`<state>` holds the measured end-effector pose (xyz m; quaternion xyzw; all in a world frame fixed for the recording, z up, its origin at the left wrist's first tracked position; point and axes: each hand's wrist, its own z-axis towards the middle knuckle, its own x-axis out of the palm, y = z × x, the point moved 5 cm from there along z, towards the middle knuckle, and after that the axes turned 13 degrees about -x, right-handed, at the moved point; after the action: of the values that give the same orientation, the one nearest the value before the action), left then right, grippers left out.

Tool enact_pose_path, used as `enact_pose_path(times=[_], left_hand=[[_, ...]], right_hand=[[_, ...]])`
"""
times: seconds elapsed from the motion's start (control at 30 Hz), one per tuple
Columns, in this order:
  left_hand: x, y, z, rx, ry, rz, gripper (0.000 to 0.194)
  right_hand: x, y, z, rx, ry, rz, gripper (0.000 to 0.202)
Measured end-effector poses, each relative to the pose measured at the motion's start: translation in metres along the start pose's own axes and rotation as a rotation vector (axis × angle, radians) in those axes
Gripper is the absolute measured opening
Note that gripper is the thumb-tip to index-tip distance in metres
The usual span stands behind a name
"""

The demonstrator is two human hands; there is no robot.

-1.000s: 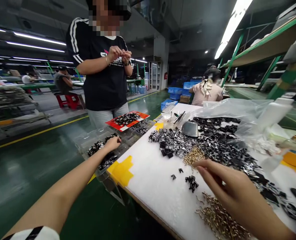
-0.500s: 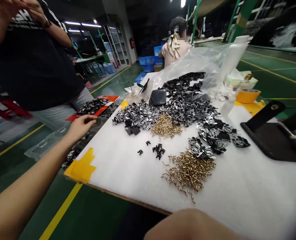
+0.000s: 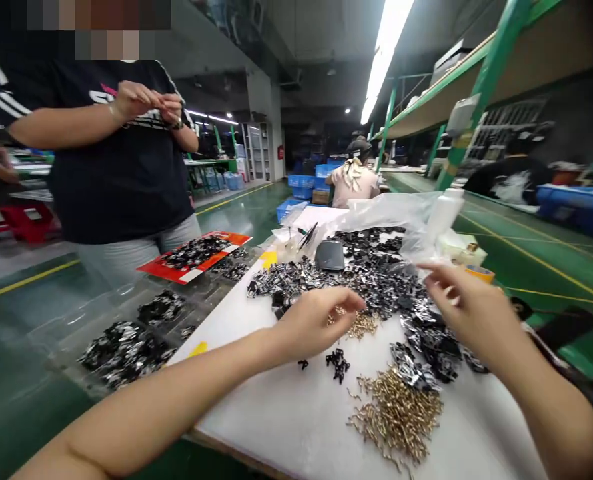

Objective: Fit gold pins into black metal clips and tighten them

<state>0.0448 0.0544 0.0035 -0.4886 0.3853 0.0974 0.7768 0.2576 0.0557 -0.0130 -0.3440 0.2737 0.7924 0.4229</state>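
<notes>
My left hand [image 3: 321, 320] hovers over the white tabletop [image 3: 276, 413], beside the small heap of brass-coloured bent pins [image 3: 363, 325]. Its fingers curve loosely, with a gap between them and the thumb, and nothing shows in it. On the right, my right hand [image 3: 469, 307] is raised over silver-and-black clip pieces [image 3: 431, 340], fingers apart and holding nothing I can see. Nearer to me lies a larger pile of brass-coloured pins [image 3: 401, 407]. A few small black parts [image 3: 337, 365] lie just below my left hand.
A compartment tray [image 3: 96, 387] of black and silver parts adjoins the table's left side, with a red sheet [image 3: 163, 268] behind it. At the back are a dark box [image 3: 329, 256], clear plastic [image 3: 381, 212] and a white bottle [image 3: 445, 215]. A person [image 3: 121, 167] stands at left.
My left hand has moved right, from over the side tray to above the table. My right hand has risen from the bottom edge to the right side. The view has tilted upward.
</notes>
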Motion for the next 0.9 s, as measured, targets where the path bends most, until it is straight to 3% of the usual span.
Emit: enact_pose_path(times=[0.1, 0.17, 0.37, 0.47, 0.57, 0.67, 0.77, 0.9], left_hand=[[0.009, 0.013, -0.006, -0.05, 0.06, -0.08, 0.019], [0.011, 0.016, -0.007, -0.067, 0.098, -0.142, 0.018], [0.01, 0.022, -0.004, -0.124, 0.132, -0.276, 0.015], [0.007, 0.028, -0.001, -0.167, 0.125, -0.354, 0.015], [0.006, 0.034, 0.001, -0.237, 0.156, -0.479, 0.014], [0.012, 0.04, 0.001, -0.355, 0.213, -0.663, 0.018], [0.018, 0.038, -0.001, -0.408, 0.25, -0.866, 0.034], [0.019, 0.034, -0.002, -0.415, 0.281, -0.984, 0.038]], right_hand=[[0.015, -0.027, 0.011, 0.065, 0.146, -0.082, 0.026], [0.024, -0.033, 0.008, 0.089, 0.217, -0.1, 0.026], [0.05, -0.018, 0.009, 0.078, 0.386, -0.124, 0.028], [0.049, -0.017, 0.023, 0.078, 0.416, -0.117, 0.021], [0.035, -0.014, 0.037, 0.094, 0.36, -0.094, 0.019], [0.024, 0.005, 0.039, 0.09, 0.287, 0.009, 0.023], [0.027, 0.041, 0.03, 0.053, 0.27, 0.213, 0.027], [0.03, 0.079, 0.022, 0.045, 0.177, 0.505, 0.013]])
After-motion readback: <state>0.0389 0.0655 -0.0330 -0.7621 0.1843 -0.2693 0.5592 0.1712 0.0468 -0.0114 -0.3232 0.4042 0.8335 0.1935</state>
